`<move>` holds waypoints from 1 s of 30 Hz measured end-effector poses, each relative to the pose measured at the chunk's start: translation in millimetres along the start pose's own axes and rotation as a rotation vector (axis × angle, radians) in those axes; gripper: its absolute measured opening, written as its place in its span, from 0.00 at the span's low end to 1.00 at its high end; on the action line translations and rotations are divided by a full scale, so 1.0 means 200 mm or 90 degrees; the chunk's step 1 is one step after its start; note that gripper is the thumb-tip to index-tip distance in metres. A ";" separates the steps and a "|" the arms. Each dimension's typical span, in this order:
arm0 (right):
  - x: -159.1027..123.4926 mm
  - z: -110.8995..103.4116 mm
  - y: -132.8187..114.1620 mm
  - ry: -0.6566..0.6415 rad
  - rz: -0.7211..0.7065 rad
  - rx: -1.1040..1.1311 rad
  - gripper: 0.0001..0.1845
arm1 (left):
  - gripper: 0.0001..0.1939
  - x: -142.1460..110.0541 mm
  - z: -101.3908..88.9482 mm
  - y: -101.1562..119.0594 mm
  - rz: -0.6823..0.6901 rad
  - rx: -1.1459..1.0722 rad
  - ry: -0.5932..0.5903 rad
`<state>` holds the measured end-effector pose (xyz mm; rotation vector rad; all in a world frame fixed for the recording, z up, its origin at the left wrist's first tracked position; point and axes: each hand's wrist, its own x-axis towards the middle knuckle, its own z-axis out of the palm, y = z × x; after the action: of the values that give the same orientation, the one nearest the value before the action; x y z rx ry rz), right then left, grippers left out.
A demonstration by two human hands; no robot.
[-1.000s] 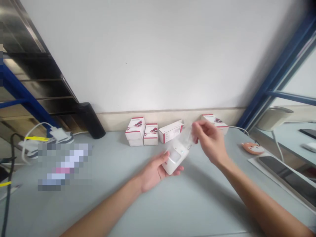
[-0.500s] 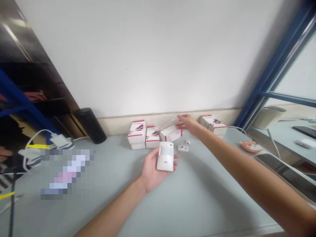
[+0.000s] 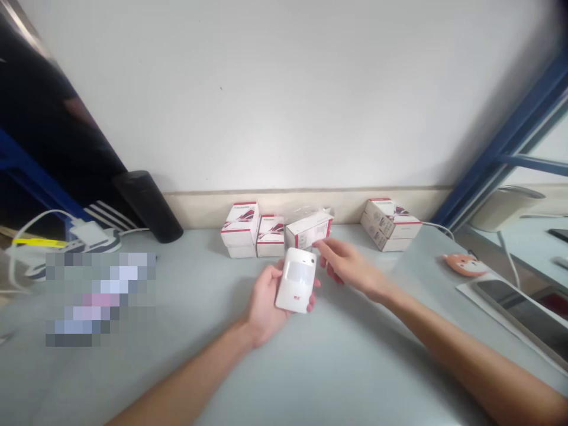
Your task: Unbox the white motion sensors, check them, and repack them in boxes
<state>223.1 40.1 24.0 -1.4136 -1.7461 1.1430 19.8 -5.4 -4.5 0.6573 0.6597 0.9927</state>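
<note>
My left hand holds a white motion sensor in its palm over the grey desk, just in front of the red-trimmed boxes along the back edge. My right hand is open and empty, fingertips just beside the nearest box.

Left hand: palm up, holding a white plastic motion sensor. Right hand: extended, fingertips just beside a red-trimmed white carton. Also on the pale grey tabletop: further red-trimmed cartons, a black cylinder, an orange fox-face item.
</note>
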 end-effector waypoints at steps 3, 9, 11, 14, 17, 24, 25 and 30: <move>-0.04 0.01 0.04 -0.114 0.049 0.162 0.26 | 0.22 -0.02 0.02 -0.01 0.013 0.057 -0.033; -0.08 0.02 0.02 -0.010 0.020 0.153 0.19 | 0.27 -0.02 0.03 0.01 -0.022 0.099 -0.031; -0.06 0.01 0.02 0.047 0.020 0.131 0.18 | 0.27 -0.01 0.03 0.01 -0.042 0.118 -0.025; -0.01 -0.07 0.05 0.190 0.025 0.188 0.14 | 0.23 -0.01 0.02 0.02 -0.095 0.148 -0.035; 0.05 -0.21 0.09 0.324 -0.020 0.293 0.13 | 0.21 -0.01 0.01 0.04 -0.157 0.178 -0.067; 0.09 -0.52 0.12 0.476 -0.140 0.417 0.09 | 0.18 -0.01 -0.02 0.10 -0.238 0.184 -0.167; 0.09 -0.55 0.12 0.493 -0.135 0.431 0.10 | 0.18 -0.01 -0.03 0.10 -0.243 0.182 -0.172; 0.11 -0.58 0.15 0.509 -0.133 0.443 0.13 | 0.19 0.00 -0.06 0.10 -0.236 0.164 -0.177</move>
<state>331.2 92.0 48.0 -1.0019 -0.7911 0.7804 1.5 4.9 3.0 0.8451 0.6384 0.4654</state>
